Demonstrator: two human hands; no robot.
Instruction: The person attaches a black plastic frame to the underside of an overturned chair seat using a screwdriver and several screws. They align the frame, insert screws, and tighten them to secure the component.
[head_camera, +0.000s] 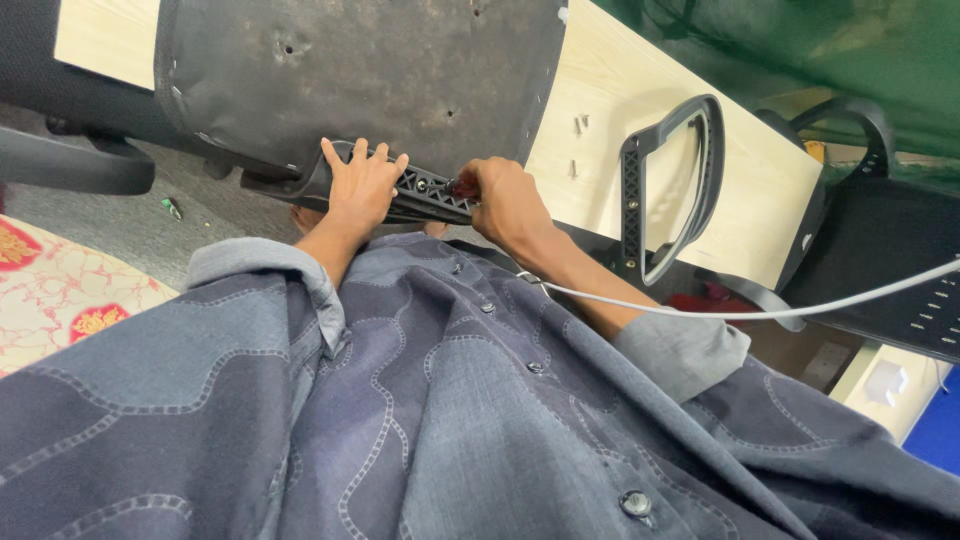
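While the upturned chair seat (360, 70) lies bottom-up on the wooden surface (640, 110), we have both hands on the black ribbed armrest bracket (425, 192) at the seat's near edge. Left hand (362, 188) lies flat on the bracket, fingers spread, pressing down, clamped on nothing. Right hand (508, 200) has its grip closed on a small tool with a reddish handle (462, 187), tip at the bracket; we can't tell what kind of tool.

Progress, as we judge it: bracket sits against the seat, fastening under way. Loose screws (578, 140) lie right of the seat on the surface, so not all are in. A second armrest loop (672, 185) stands right of the seat, unattached as far as we see. Roughly early-to-mid.

Room: seat's near edge overhangs the surface toward our lap, bracket right at that edge. Bare wood right of the seat, up to the loop. White cable (760, 308) crosses right of the seat, over our right forearm, and could snag. Another chair part (890, 260) sits farther right of the seat.
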